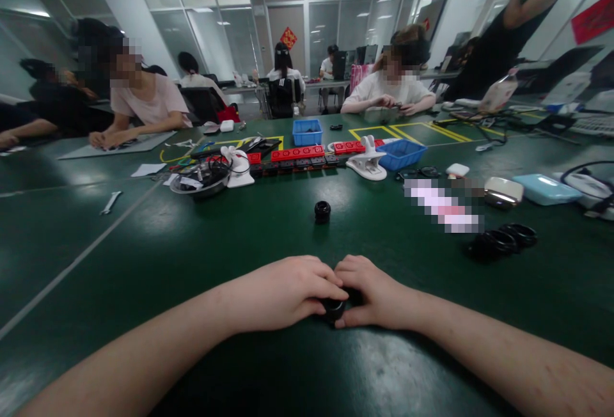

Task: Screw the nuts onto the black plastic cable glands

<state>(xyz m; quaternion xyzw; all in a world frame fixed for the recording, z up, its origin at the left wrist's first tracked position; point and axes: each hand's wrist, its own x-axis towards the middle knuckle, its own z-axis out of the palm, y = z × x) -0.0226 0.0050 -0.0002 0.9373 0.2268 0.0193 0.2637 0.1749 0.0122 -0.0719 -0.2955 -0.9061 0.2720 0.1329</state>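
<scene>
Both my hands meet on the green tabletop [230, 225] around a black round ring-like part [334, 309]. My left hand [290, 290] is closed on it from the left, fingers over its top and thumb at its near side. From the right, my right hand [377, 292] curls around the same part, thumb low at the front. Much of the part is hidden by the fingers. Straight ahead, a similar small black ribbed ring part [322, 212] stands apart from my hands. Farther right lie more black rings, one larger [494, 244] and one beside it [522, 235].
Beyond are red and black power strips [297, 153], two blue bins [307, 132] [401, 153], white clip stands [368, 162] and a metal bowl [200, 185] of cables. A wrench [111, 203] lies left; a light-blue case [547, 188] lies right. Several people sit across the table.
</scene>
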